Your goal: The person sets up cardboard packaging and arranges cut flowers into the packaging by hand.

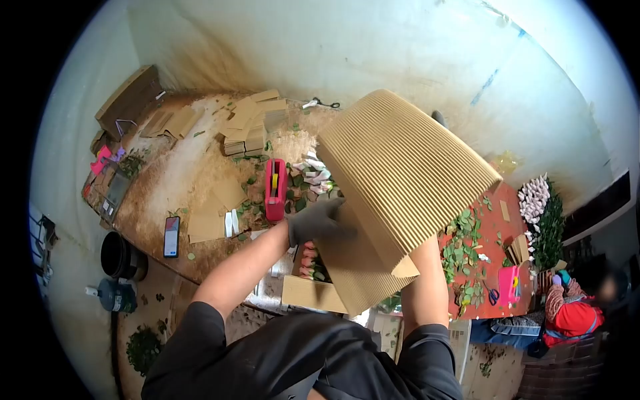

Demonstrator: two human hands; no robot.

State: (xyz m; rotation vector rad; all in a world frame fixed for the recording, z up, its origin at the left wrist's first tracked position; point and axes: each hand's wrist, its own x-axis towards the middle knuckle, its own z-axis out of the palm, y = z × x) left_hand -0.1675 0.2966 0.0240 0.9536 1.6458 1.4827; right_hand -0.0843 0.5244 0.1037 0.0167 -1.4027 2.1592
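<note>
A large sheet of corrugated cardboard [407, 173], bent into a fold, is held up in front of me. My left hand [320, 222], in a grey glove, grips the sheet at its left side, with the fingertips partly lost in the fold's shadow. My right forearm reaches up behind the sheet, which hides my right hand and its fingers. Below the sheet, pink roses [309, 260] lie beside a cardboard flap [313, 295]. A pink tape dispenser [275, 190] stands left of the sheet, with pale wrapped flower heads [313, 172] close by.
Flat cardboard pieces [247, 133] and a phone [172, 237] lie on the left table. A black bucket [124, 257] stands below it. Loose leaves [463, 257], scissors [493, 296] and another pink dispenser [509, 285] are on the red table, near a person in red [573, 320].
</note>
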